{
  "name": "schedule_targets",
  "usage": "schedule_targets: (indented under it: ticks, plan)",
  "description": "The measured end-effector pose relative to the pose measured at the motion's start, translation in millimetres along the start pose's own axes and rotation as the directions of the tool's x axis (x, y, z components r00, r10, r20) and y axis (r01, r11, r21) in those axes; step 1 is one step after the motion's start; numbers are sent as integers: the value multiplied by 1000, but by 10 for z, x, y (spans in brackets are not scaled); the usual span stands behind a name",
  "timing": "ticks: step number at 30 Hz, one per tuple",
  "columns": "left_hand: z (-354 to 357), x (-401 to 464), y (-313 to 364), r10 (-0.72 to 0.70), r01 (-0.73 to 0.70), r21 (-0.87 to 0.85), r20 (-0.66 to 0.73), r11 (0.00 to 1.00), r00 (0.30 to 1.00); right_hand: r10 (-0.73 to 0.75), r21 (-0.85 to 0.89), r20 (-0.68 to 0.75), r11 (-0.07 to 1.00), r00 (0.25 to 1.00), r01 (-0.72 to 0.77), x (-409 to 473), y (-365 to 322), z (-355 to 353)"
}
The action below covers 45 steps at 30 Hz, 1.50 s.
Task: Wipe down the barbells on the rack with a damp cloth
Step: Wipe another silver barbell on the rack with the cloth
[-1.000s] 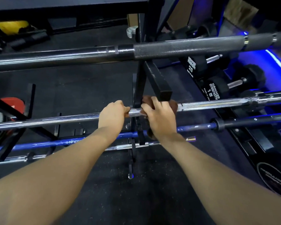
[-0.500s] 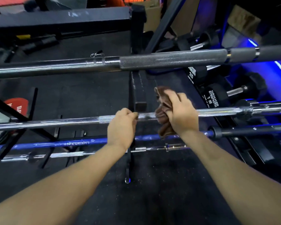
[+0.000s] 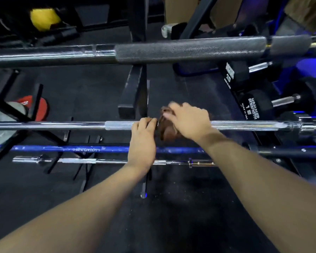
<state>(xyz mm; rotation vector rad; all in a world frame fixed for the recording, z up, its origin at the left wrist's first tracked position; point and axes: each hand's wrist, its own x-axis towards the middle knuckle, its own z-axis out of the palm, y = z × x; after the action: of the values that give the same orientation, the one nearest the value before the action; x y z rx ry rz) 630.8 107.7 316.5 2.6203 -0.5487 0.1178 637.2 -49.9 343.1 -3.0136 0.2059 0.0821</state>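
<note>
A chrome barbell (image 3: 62,125) runs across the middle of the view on the black rack (image 3: 130,99). My left hand (image 3: 142,136) grips this bar near its centre. Just to its right, my right hand (image 3: 188,121) holds a brown cloth (image 3: 169,132) wrapped over the same bar; the hand is blurred with motion. A thick dark barbell (image 3: 190,51) with a knurled grip lies above and nearer the camera. Below are a blue barbell (image 3: 71,149) and a shorter chrome bar (image 3: 77,160).
Black hex dumbbells (image 3: 252,106) marked 20 and 15 sit on a rack at right, lit blue. Red and grey weight plates (image 3: 33,106) lean at left behind black frame bars. A yellow object (image 3: 44,18) lies at the top left. Dark rubber flooring (image 3: 171,216) lies below.
My right hand with the cloth slid right from the rack post, then back towards my left hand. My left hand has kept its grip on the chrome bar.
</note>
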Motion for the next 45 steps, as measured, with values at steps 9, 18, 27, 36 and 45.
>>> schedule_targets:
  ticks: [9,18,27,36,45]
  plan:
    - [22,1,-38,-19,17,-62,-25,998,1000,-73,16,-384,996,920,86,-477,-11,410]
    - [-22,-4,-27,-33,33,-121,-2,992,999,158,229,140,955,978,-187,229,-229,46]
    - [-45,-20,22,-45,46,-180,6,983,999,10,18,-237,1000,971,-6,-201,-159,193]
    - [-34,-19,-13,-55,55,-94,-3,994,998,-39,-35,-427,999,903,27,-334,-25,313]
    - [19,18,-17,-59,57,-111,-18,992,998,155,20,-155,988,976,-154,-57,-347,147]
